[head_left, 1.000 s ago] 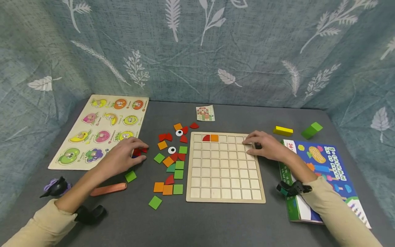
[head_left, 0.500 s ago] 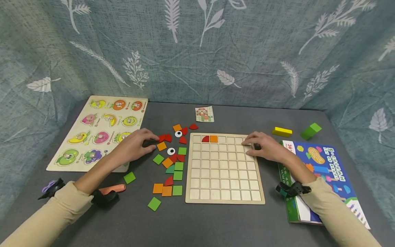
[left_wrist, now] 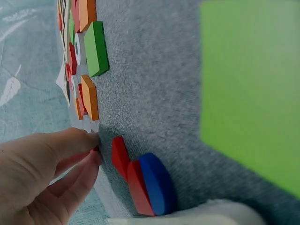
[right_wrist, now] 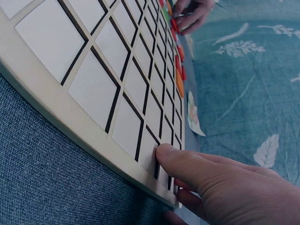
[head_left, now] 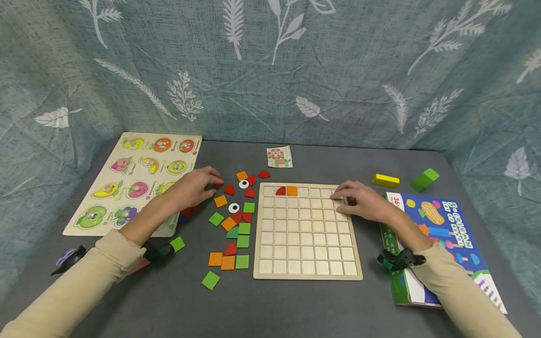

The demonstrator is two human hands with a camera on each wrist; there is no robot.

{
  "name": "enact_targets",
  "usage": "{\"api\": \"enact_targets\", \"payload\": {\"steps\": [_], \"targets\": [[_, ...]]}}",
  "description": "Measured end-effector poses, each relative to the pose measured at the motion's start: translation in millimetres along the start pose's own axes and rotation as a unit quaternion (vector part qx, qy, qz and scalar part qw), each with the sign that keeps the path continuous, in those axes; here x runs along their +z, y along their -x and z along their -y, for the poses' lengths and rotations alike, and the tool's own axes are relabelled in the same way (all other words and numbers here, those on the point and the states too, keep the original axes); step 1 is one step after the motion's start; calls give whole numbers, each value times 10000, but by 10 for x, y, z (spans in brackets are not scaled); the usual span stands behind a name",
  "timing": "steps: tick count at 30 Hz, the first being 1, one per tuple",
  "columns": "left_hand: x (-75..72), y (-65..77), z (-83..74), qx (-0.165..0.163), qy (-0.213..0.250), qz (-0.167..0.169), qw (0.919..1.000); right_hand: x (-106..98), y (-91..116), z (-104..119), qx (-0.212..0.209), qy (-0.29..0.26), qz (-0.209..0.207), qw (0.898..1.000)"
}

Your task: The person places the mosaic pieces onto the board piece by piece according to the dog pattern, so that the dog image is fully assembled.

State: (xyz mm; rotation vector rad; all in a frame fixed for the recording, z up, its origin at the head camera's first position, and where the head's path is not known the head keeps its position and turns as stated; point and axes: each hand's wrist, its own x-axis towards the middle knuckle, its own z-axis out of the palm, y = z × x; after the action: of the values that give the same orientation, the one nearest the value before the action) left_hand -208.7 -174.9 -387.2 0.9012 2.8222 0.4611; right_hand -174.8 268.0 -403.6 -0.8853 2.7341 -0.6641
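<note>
My left hand point(head_left: 193, 188) pinches a small red tile point(left_wrist: 95, 149) between thumb and fingertips, just left of the loose tiles; the fingers cover most of it. Close by lie another red quarter-round tile point(head_left: 229, 189) and an orange square tile point(head_left: 220, 201). At the far right corner of a wooden grid board point(head_left: 302, 239), my right hand point(head_left: 364, 201) rests with its thumb and fingers touching the board. A red quarter-round tile point(head_left: 281, 191) and an orange square tile point(head_left: 292, 191) sit side by side in the board's back row.
A fruit puzzle board point(head_left: 127, 164) lies at the left, a small picture card point(head_left: 279, 157) behind the grid. A blue box point(head_left: 444, 234) lies under the right forearm. Yellow point(head_left: 386, 180) and green point(head_left: 425, 180) blocks stand at the back right. Red and blue tiles point(left_wrist: 157, 183) lie below the left hand.
My left hand has moved away from me and slightly right, from beside the fruit board to the red tiles, and has taken hold of one. My right hand stays on the board corner.
</note>
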Motion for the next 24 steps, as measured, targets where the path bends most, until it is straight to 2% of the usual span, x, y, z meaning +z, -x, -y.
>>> {"api": "enact_targets", "payload": {"steps": [4, 9, 13, 16, 19, 24], "targets": [[-1, -72, 25, 145, 39, -28, 9999, -1, 2, -5, -27, 4, -19, 10000], [9, -114, 60, 129, 123, -75, 9998, 0, 5, -4, -12, 4, -16, 10000], [11, -137, 89, 217, 60, -185, 9996, 1, -9, -3, -36, -13, -9, 10000], [18, -197, 52, 307, 124, -318, 9989, 3, -19, -2, -63, -6, 0, 10000], [25, -346, -139, 452, 362, -446, 9973, 5, -23, -5, -84, 20, 8, 10000], [120, -748, -752, 1006, 692, -370, 9918, 6, -7, -4, -55, 22, -22, 10000]]}}
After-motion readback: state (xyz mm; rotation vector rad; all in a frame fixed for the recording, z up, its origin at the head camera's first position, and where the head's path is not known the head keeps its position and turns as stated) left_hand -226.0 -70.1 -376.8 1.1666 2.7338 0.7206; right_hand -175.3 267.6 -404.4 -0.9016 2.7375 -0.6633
